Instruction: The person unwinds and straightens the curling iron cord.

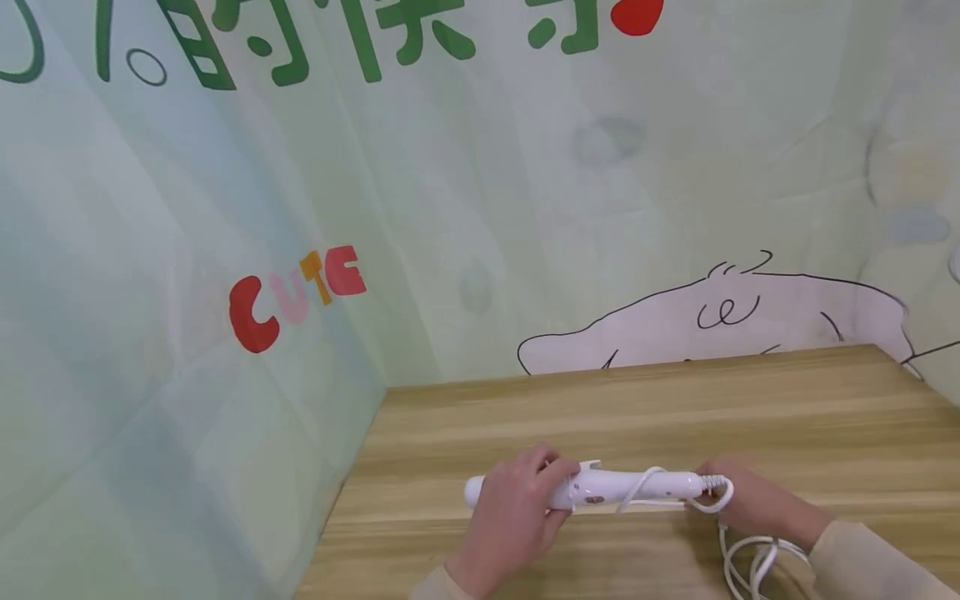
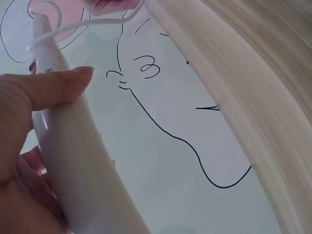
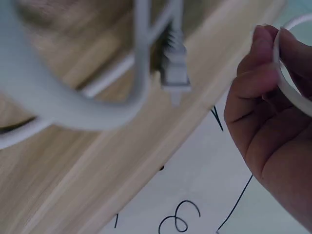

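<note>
A white hair straightener (image 1: 630, 483) is held level above the wooden table, its cord end pointing right. My left hand (image 1: 513, 508) grips its left part, with the thumb (image 2: 63, 87) laid across the body in the left wrist view. At the other end, my right hand (image 1: 765, 500) pinches the white cord (image 3: 287, 90) between thumb and fingers. One turn of cord crosses the straightener's body near its right end. More cord hangs in loops below the right hand. The plug (image 3: 174, 68) dangles among the blurred loops in the right wrist view.
The wooden table (image 1: 637, 417) spreads under and beyond both hands. Behind its back and left edges hangs a pale green printed cloth (image 1: 465, 208) with coloured letters, green characters and a line-drawn cartoon figure (image 1: 795, 312).
</note>
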The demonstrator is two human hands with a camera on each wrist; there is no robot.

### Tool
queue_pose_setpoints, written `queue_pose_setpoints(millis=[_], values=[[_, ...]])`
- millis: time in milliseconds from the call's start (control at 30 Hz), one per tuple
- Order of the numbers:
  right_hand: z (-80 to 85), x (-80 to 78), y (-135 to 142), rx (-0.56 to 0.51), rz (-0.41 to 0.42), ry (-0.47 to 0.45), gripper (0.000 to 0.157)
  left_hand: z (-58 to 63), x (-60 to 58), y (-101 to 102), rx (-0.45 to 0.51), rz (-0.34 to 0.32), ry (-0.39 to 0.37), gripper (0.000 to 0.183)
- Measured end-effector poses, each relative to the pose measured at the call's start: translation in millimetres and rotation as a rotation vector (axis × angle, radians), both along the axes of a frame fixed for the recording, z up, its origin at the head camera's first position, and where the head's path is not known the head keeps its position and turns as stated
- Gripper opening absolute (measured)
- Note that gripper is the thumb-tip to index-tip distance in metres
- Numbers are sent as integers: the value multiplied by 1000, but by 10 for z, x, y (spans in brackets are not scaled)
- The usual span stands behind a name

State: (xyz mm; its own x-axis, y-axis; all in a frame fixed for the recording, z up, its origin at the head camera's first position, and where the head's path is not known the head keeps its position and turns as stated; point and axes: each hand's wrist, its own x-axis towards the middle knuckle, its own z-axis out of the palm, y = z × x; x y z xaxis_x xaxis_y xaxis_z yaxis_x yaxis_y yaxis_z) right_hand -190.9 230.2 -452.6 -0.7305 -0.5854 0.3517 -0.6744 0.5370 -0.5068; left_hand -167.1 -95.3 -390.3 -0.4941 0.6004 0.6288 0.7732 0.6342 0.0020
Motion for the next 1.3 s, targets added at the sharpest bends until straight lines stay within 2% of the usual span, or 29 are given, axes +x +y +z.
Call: queue_pose_setpoints(millis=[100, 167, 233, 333, 367, 400, 467, 500, 533, 567, 633, 700, 767, 833, 933, 1000, 1067, 1167, 1300], values=[[-171, 28, -71, 17, 81, 211, 17, 42, -2, 9, -1, 16, 6, 41], [-209, 42, -128, 77, 109, 295, 20, 69, -4, 20, -5, 34, 10, 43], [-188, 60, -185, 141, 87, 328, 23, 99, -10, 36, -4, 58, 7, 43], [-6, 102, -273, 249, 19, 264, 19, 168, -31, 63, 5, 89, 5, 41], [76, 111, -298, 266, 2, 269, 18, 200, -45, 74, 7, 97, 7, 40], [171, 127, -323, 283, -23, 276, 20, 236, -59, 85, 10, 102, 8, 39], [381, 175, -395, 302, -81, 269, 38, 310, -93, 103, 16, 111, 19, 39], [470, 199, -442, 283, -95, 262, 49, 345, -109, 108, 17, 116, 26, 40], [545, 221, -507, 254, -111, 254, 53, 376, -121, 109, 20, 120, 34, 40], [602, 244, -586, 201, -122, 230, 54, 397, -130, 106, 24, 126, 44, 40], [662, 293, -761, 38, -127, 147, 44, 423, -134, 96, 35, 136, 54, 40], [634, 330, -926, -167, -118, 62, 31, 428, -128, 91, 43, 144, 54, 39], [575, 375, -1056, -358, -151, -25, 18, 427, -123, 101, 52, 152, 49, 39], [502, 423, -1145, -516, -219, -111, 12, 422, -123, 121, 56, 161, 43, 38], [416, 503, -1227, -674, -349, -201, 13, 418, -134, 143, 56, 189, 42, 37], [376, 554, -1265, -742, -393, -224, 15, 407, -141, 138, 50, 217, 46, 37], [356, 606, -1273, -761, -395, -225, 16, 388, -149, 121, 43, 242, 43, 38], [392, 680, -1209, -720, -323, -239, 15, 331, -162, 95, 8, 274, 30, 39], [585, 716, -1017, -616, -232, -314, 14, 230, -186, 97, -68, 298, -5, 41]])
